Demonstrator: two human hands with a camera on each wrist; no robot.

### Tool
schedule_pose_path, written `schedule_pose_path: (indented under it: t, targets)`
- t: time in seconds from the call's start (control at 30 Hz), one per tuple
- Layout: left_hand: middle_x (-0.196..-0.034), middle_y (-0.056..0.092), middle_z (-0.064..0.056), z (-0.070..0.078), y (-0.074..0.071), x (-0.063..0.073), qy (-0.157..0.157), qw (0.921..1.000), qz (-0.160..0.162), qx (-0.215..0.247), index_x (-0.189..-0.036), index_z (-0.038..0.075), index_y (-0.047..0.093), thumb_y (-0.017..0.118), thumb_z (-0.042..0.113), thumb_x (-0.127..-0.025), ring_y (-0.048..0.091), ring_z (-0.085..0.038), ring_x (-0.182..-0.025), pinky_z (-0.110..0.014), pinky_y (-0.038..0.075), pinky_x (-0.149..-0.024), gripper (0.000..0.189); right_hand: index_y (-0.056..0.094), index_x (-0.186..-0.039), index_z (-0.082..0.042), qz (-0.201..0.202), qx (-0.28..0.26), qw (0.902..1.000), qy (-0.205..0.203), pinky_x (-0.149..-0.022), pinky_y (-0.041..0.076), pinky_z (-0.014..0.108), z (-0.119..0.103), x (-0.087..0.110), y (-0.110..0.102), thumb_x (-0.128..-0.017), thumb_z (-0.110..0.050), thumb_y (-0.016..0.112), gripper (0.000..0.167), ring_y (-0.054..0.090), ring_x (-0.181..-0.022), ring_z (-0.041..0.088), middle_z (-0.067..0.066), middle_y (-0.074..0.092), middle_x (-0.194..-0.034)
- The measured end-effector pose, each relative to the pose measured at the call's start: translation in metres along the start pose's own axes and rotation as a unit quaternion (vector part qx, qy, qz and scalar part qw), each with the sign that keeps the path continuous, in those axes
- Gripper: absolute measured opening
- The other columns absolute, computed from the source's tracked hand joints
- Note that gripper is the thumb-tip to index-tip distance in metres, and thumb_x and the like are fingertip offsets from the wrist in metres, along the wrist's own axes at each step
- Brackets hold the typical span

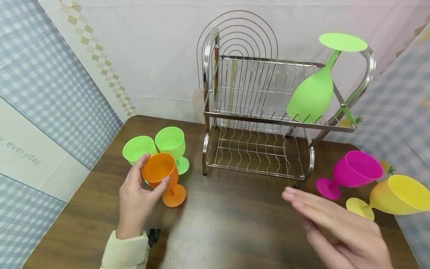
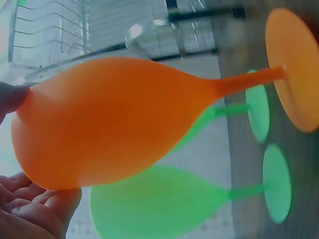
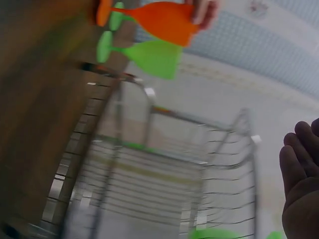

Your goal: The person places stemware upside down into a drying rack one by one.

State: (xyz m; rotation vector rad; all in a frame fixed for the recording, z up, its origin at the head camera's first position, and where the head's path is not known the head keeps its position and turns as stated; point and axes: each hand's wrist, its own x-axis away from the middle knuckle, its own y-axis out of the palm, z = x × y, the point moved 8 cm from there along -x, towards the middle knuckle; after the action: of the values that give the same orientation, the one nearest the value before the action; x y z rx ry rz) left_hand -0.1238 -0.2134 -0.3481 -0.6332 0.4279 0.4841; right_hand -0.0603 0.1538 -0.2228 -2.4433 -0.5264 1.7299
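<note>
From where I stand, the person's left hand [image 1: 137, 198] has its fingers curled around the bowl of an orange goblet [image 1: 159, 170], thumb on one side and fingertips on the other, toward the left of the brown, wood-grained tabletop [image 1: 218, 220]. The goblet is upright, smooth and matte like plastic, with a deep rounded bowl, a thin stem and a flat disc foot; whether that foot quite touches the wood I can't tell. Just behind it stand two goblets of the same shape, the left green goblet [image 1: 138, 147] and the right green goblet [image 1: 170, 142]. The right hand [image 1: 342, 224] is held out with its fingers straight and together, grasping nothing, near a glossy magenta goblet [image 1: 351, 173] and a yellow goblet [image 1: 383, 198], both upright. Between the hands, farther back, is a two-tier dish rack [image 1: 255, 119] of shiny metal, with tubular curved ends and wavy wires below; an inverted green goblet [image 1: 312, 95] sits bowl-down at the right of its upper tier. Behind hangs a white cloth [image 1: 161, 48] with a band of olive and beige diamonds, and at left a blue-and-white gingham cloth [image 1: 70, 82] bears the grey printed word "everyday".
</note>
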Motion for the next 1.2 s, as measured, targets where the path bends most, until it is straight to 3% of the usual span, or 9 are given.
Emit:
schedule_pose_path:
  t: [0.03, 0.17, 0.27, 0.37, 0.5, 0.63, 0.87, 1.03, 1.2]
  targets:
    - [-0.140, 0.059, -0.007, 0.001, 0.002, 0.001, -0.001, 0.9996, -0.003, 0.027, -0.142, 0.002, 0.053, 0.088, -0.001, -0.071, 0.058, -0.025, -0.127, -0.014, 0.041, -0.104, 0.079, 0.063, -0.113, 0.022, 0.008, 0.017, 0.9998, 0.010, -0.104, 0.047, 0.027, 0.007, 0.004, 0.000, -0.092, 0.007, 0.061, 0.026, 0.063, -0.121, 0.033, 0.032, 0.065, -0.119]
    - [-0.139, 0.060, -0.008, 0.008, 0.011, 0.007, -0.013, 0.9906, -0.022, 0.135, -0.140, 0.002, 0.054, 0.084, -0.009, -0.072, 0.055, -0.022, -0.130, -0.021, 0.041, -0.106, 0.075, 0.063, -0.119, 0.017, -0.022, 0.088, 0.9900, 0.108, -0.105, 0.044, 0.021, 0.037, 0.032, 0.001, -0.097, -0.002, 0.062, 0.029, 0.061, -0.124, 0.020, 0.022, 0.067, -0.125]
    - [-0.140, 0.059, -0.012, 0.014, 0.021, 0.014, -0.024, 0.9782, -0.036, 0.203, -0.139, 0.001, 0.054, 0.081, -0.015, -0.073, 0.053, -0.021, -0.133, -0.025, 0.040, -0.109, 0.073, 0.064, -0.124, 0.010, -0.037, 0.127, 0.9745, 0.182, -0.104, 0.045, 0.019, 0.056, 0.054, 0.001, -0.089, 0.003, 0.068, 0.036, 0.061, -0.124, 0.015, 0.016, 0.068, -0.126]
    - [-0.140, 0.058, -0.017, 0.019, 0.031, 0.021, -0.043, 0.9637, -0.052, 0.258, -0.138, 0.000, 0.054, 0.079, -0.018, -0.073, 0.053, -0.020, -0.133, -0.027, 0.040, -0.109, 0.072, 0.064, -0.128, 0.006, -0.044, 0.140, 0.9637, 0.223, -0.103, 0.045, 0.019, 0.068, 0.067, 0.005, -0.076, 0.013, 0.073, 0.053, 0.061, -0.123, 0.014, 0.015, 0.068, -0.127]
    - [-0.140, 0.056, -0.022, 0.027, 0.049, 0.033, -0.056, 0.9406, -0.084, 0.324, -0.138, -0.003, 0.053, 0.075, -0.021, -0.073, 0.053, -0.023, -0.132, -0.029, 0.044, -0.107, 0.070, 0.063, -0.135, -0.007, -0.065, 0.177, 0.9390, 0.288, -0.102, 0.044, 0.015, 0.078, 0.077, 0.012, -0.073, 0.008, 0.081, 0.066, 0.059, -0.124, 0.009, 0.005, 0.067, -0.131]
    - [-0.141, 0.055, -0.024, 0.038, 0.068, 0.047, -0.043, 0.9246, -0.123, 0.358, -0.138, -0.005, 0.051, 0.074, -0.020, -0.075, 0.054, -0.025, -0.131, -0.032, 0.047, -0.105, 0.069, 0.061, -0.138, -0.019, -0.091, 0.219, 0.9117, 0.336, -0.100, 0.042, 0.011, 0.084, 0.083, 0.021, -0.074, -0.010, 0.089, 0.071, 0.061, -0.122, 0.010, -0.005, 0.064, -0.134]
    - [-0.142, 0.056, -0.019, 0.054, 0.096, 0.066, -0.060, 0.9097, -0.167, 0.376, -0.139, -0.002, 0.050, 0.077, -0.012, -0.077, 0.053, -0.027, -0.133, -0.038, 0.047, -0.105, 0.069, 0.055, -0.144, -0.021, -0.167, 0.216, 0.8875, 0.371, -0.093, 0.056, 0.046, 0.091, 0.094, 0.048, -0.078, -0.042, 0.086, 0.077, 0.062, -0.122, 0.022, -0.003, 0.060, -0.139]
    - [-0.141, 0.055, -0.023, 0.071, 0.102, 0.067, -0.024, 0.8958, -0.166, 0.411, -0.140, -0.006, 0.048, 0.074, -0.015, -0.078, 0.053, -0.031, -0.132, -0.037, 0.048, -0.104, 0.067, 0.053, -0.146, -0.016, -0.166, 0.194, 0.8771, 0.407, -0.096, 0.054, 0.048, 0.097, 0.102, 0.059, -0.076, -0.053, 0.083, 0.084, 0.059, -0.126, 0.023, -0.001, 0.058, -0.142]
    - [-0.140, 0.053, -0.030, 0.082, 0.103, 0.067, 0.006, 0.8839, -0.168, 0.436, -0.140, -0.007, 0.047, 0.071, -0.018, -0.080, 0.053, -0.035, -0.130, -0.036, 0.048, -0.104, 0.065, 0.050, -0.147, -0.010, -0.137, 0.191, 0.8806, 0.411, -0.096, 0.054, 0.045, 0.100, 0.104, 0.064, -0.072, -0.050, 0.087, 0.093, 0.059, -0.125, 0.022, 0.004, 0.057, -0.142]
